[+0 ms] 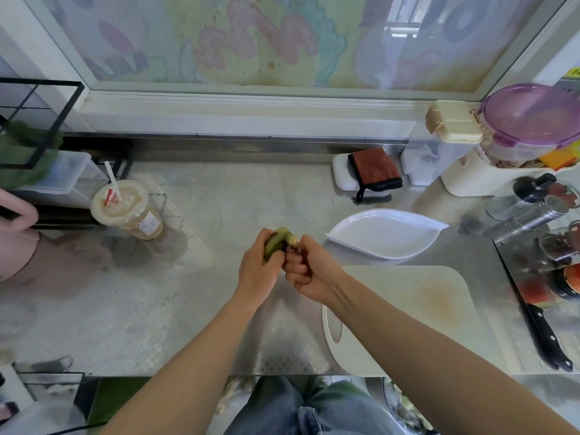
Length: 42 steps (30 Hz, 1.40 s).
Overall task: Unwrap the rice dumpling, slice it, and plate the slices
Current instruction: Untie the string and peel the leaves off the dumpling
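A green leaf-wrapped rice dumpling (278, 239) is held above the steel counter at mid-frame. My left hand (256, 269) grips its left side, fingers curled round it. My right hand (305, 267) is curled into a fist against the dumpling's right end and pinches something small there, too small to tell what. A white leaf-shaped plate (386, 232) lies just right of my hands. A pale cutting board (408, 312) sits under my right forearm. A black-handled knife (546, 335) lies at the counter's right edge.
A lidded drink cup with a straw (127, 209) stands to the left. A red-brown cloth (374, 170) on a white block, storage containers (530, 120) and spice jars (533, 208) crowd the back right. A black wire rack (34, 120) stands at far left.
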Tool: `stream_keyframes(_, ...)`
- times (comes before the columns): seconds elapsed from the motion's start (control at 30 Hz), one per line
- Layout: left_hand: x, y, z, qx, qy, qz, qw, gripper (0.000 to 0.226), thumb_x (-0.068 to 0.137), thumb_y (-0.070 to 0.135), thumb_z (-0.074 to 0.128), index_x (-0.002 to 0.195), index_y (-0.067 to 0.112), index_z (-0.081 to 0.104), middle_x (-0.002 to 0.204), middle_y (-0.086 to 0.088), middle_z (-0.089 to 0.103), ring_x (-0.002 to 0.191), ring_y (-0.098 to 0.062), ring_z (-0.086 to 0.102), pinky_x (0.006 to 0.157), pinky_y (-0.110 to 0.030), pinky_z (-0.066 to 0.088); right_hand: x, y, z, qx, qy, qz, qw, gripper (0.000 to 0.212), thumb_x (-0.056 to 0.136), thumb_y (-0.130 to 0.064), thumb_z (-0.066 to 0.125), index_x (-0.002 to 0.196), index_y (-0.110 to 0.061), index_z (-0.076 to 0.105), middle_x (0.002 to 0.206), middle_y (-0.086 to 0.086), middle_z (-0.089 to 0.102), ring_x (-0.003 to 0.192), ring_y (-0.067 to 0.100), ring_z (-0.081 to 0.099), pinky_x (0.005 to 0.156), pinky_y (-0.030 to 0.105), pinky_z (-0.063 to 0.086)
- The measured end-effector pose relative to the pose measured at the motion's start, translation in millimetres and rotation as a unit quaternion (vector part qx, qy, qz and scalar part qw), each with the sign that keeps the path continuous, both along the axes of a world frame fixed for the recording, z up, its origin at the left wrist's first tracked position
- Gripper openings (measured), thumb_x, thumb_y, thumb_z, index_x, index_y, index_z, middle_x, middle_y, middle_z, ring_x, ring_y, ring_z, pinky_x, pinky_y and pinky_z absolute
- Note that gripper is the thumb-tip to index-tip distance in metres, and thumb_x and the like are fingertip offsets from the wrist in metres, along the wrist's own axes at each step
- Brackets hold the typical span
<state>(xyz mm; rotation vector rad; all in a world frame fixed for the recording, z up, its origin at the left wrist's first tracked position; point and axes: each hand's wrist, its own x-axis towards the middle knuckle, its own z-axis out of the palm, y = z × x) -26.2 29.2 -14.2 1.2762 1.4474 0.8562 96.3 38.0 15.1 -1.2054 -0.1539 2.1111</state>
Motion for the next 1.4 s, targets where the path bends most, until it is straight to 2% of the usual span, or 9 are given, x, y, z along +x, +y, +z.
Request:
stream_keyframes(0.23,-6,1,-1,-0.112,-0.187,-0.009,0.976,0.032,0.085,0.033,0.067,0.104,0.010,0.055,0.091,-0.012,0.060,0.082,-0.023,0.060,0.077,-0.037,0.051,11,13,6,0.042,0.005,0.012,0.999,0.028,0.097,-0.019,0.037,0.070,-0.017,0.043,0.054,-0.006,0.034,0.040,0.005,0.028,0.035,0.016,0.023)
stream_keyframes(0.4,8,-2,2,-0.160,-0.301,0.090,0.936,0.040,0.095,0.042,0.044,0.109,0.010,0.063,0.091,-0.011,0.067,0.079,-0.020,0.064,0.068,-0.032,0.054,2,15,9,0.032,0.089,-0.015,0.995,0.029,0.088,-0.017,0.033,0.060,-0.021,0.034,0.051,-0.007,0.026,0.039,0.008,0.023,0.038,0.019,0.018)
stream_keyframes(0.6,-9,16,4,-0.217,-0.338,0.228,0.887,0.050,0.098,0.053,0.035,0.113,0.011,0.059,0.084,-0.008,0.071,0.077,-0.023,0.069,0.076,-0.037,0.053,31,10,1,0.091,-0.079,0.218,0.969,0.031,0.091,-0.020,0.034,0.060,-0.022,0.030,0.056,-0.006,0.027,0.046,0.009,0.019,0.049,0.024,0.010)
stream_keyframes(0.67,-21,23,2,-0.223,-0.333,0.279,0.873,0.049,0.098,0.052,0.036,0.119,0.014,0.057,0.083,-0.004,0.067,0.080,-0.019,0.066,0.080,-0.038,0.052,45,3,-2,0.079,-0.077,0.336,0.935,0.031,0.092,-0.021,0.034,0.061,-0.022,0.032,0.058,-0.005,0.029,0.049,0.010,0.020,0.050,0.024,0.012)
stream_keyframes(0.77,-29,26,0,-0.216,-0.331,0.297,0.869,0.051,0.098,0.053,0.036,0.111,0.011,0.061,0.086,-0.006,0.064,0.082,-0.019,0.063,0.083,-0.040,0.052,58,-6,-6,0.083,-0.123,0.575,0.805,0.029,0.094,-0.021,0.032,0.067,-0.020,0.040,0.064,-0.004,0.040,0.054,0.010,0.032,0.053,0.022,0.021)
stream_keyframes(0.9,-28,23,1,-0.214,-0.300,0.287,0.884,0.064,0.100,0.055,0.029,0.109,0.003,0.065,0.093,-0.010,0.070,0.086,-0.021,0.066,0.080,-0.036,0.053,62,-10,-7,0.071,-0.206,0.686,0.694,0.028,0.096,-0.019,0.036,0.082,-0.015,0.060,0.076,-0.002,0.062,0.069,0.012,0.057,0.063,0.023,0.041)
stream_keyframes(1.1,-18,10,11,-0.282,-0.336,0.168,0.883,0.063,0.099,0.055,0.032,0.114,0.001,0.061,0.087,-0.013,0.065,0.074,-0.022,0.062,0.071,-0.037,0.053,47,16,-11,0.245,-0.367,0.297,0.847,0.033,0.097,-0.015,0.039,0.121,-0.017,0.061,0.127,0.004,0.059,0.108,0.018,0.057,0.089,0.027,0.044)
stream_keyframes(1.23,-8,0,21,-0.261,-0.244,0.013,0.934,0.056,0.101,0.048,0.032,0.120,0.002,0.057,0.088,-0.013,0.067,0.075,-0.023,0.065,0.085,-0.045,0.052,31,32,13,0.299,-0.340,0.220,0.864,0.033,0.098,-0.031,0.045,0.123,-0.019,0.062,0.122,-0.004,0.062,0.111,0.009,0.055,0.090,0.024,0.041)
stream_keyframes(1.4,-8,-10,30,-0.224,-0.137,-0.096,0.960,0.048,0.103,0.044,0.028,0.117,0.011,0.061,0.096,-0.013,0.072,0.079,-0.022,0.066,0.067,-0.028,0.051,35,42,23,0.286,-0.329,0.239,0.868,0.031,0.088,-0.035,0.064,0.099,-0.007,0.073,0.095,0.006,0.074,0.094,0.022,0.069,0.079,0.027,0.056)
